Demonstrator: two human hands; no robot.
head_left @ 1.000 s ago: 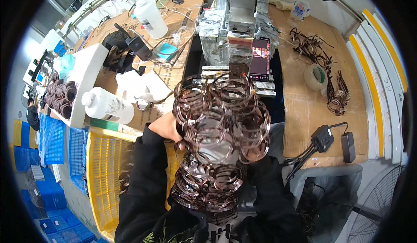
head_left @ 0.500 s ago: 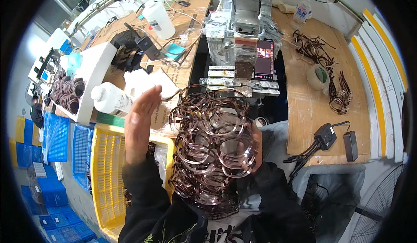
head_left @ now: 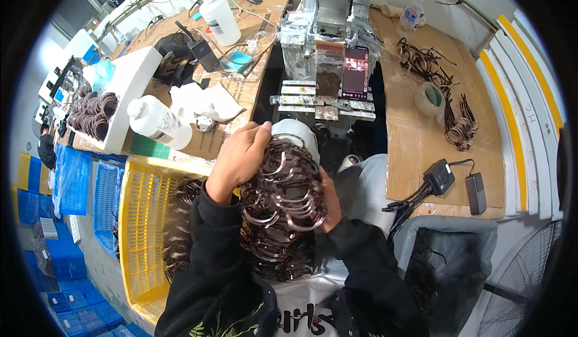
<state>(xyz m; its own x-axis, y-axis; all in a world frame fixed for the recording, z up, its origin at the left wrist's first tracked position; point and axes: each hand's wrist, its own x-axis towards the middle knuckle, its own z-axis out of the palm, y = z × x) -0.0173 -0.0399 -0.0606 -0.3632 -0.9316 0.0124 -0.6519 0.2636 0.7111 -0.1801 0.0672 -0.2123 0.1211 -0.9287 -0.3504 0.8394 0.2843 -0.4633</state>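
A thick stack of brown, glossy eyeglass frames (head_left: 280, 216) rests at my lap, against the front of my shirt. My left hand (head_left: 239, 157) is closed over the upper left of the stack, its fingertips bent at the top edge. Along the right side, my right hand (head_left: 329, 203) presses the frames, its fingers mostly hidden behind them. Left of the stack stands a yellow plastic basket (head_left: 141, 216) holding more brown eyeglass frames (head_left: 179, 231).
A metal machine (head_left: 328, 36) with a phone (head_left: 356, 75) leaning on it stands ahead. White bottles (head_left: 159, 123) and a cloth (head_left: 211, 103) lie on the left bench. Brown frame parts (head_left: 462, 126), tape (head_left: 428, 99) and a power adapter (head_left: 438, 177) are on the right bench. A lined bin (head_left: 448, 222) sits below.
My left hand has come from beside the stack onto its upper left and bent its fingers. The frames now sit closer together in a narrower stack. My right hand has shifted left with it.
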